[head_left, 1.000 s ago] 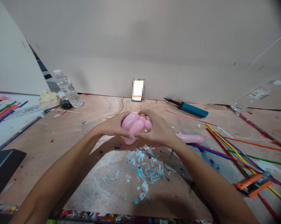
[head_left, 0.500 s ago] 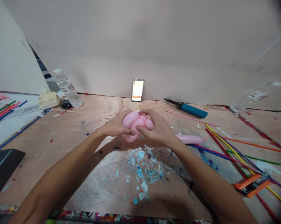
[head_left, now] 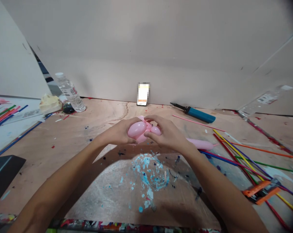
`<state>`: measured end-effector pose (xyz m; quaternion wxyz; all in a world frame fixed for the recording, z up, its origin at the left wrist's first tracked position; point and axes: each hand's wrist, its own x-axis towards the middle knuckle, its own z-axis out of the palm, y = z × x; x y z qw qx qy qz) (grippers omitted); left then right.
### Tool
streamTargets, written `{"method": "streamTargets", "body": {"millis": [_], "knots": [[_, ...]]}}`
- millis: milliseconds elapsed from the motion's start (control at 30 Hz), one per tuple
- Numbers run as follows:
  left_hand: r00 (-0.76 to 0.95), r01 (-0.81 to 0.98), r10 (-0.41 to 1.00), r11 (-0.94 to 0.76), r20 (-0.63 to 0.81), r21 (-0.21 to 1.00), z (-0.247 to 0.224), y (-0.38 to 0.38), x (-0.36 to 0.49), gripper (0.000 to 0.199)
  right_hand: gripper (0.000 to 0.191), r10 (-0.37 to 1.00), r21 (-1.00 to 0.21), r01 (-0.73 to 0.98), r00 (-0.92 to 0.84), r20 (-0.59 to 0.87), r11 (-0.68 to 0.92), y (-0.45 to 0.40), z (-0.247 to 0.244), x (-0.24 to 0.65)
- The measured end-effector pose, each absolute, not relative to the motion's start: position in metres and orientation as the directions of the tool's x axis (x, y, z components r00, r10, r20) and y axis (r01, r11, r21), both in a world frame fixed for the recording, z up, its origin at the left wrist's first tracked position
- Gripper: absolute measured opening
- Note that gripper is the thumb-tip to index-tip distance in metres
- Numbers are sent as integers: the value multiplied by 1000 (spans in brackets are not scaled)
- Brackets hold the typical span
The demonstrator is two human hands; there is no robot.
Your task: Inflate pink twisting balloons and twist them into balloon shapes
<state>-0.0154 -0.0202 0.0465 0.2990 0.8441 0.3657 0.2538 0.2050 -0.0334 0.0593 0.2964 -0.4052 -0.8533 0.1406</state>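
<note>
A pink modelling balloon [head_left: 137, 130], twisted into several bubbles, is held between my two hands above the middle of the table. My left hand [head_left: 121, 131] wraps around its larger bubbles on the left, with the thumb along the lower edge. On the other side, my right hand [head_left: 166, 130] pinches the twisted joint near a small round bubble [head_left: 156, 130]. The balloon's long pink tail [head_left: 202, 144] stretches out to the right beyond my right wrist and ends in an uninflated tip. My fingers hide the back of the bubbles.
A phone [head_left: 143, 94] leans on the wall. A blue hand pump [head_left: 200, 114] lies at back right. Uninflated balloons [head_left: 248, 158] and an orange-and-black tool [head_left: 262, 192] lie at right. Water bottles stand at left [head_left: 72, 94] and right [head_left: 264, 100]. A dark box [head_left: 6, 176] is at near left.
The bubbles have been turned and folded in my hands, so the left bubble now faces me more. My right fingers have shifted to the joint, and the tail has moved slightly right.
</note>
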Motion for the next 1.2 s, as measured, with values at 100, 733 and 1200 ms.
{"method": "streamTargets", "body": {"millis": [100, 733, 1200], "knots": [[618, 455, 757, -565, 213, 689, 49, -23, -11, 49, 42, 773, -439, 636, -497, 395, 634, -34, 53, 202], [427, 553, 863, -485, 270, 677, 38, -27, 8, 35, 28, 841, -483, 695, -373, 392, 533, -35, 50, 193], [502, 359, 854, -348, 135, 866, 48, -24, -3, 37, 36, 801, -424, 680, -482, 356, 598, -47, 62, 198]]}}
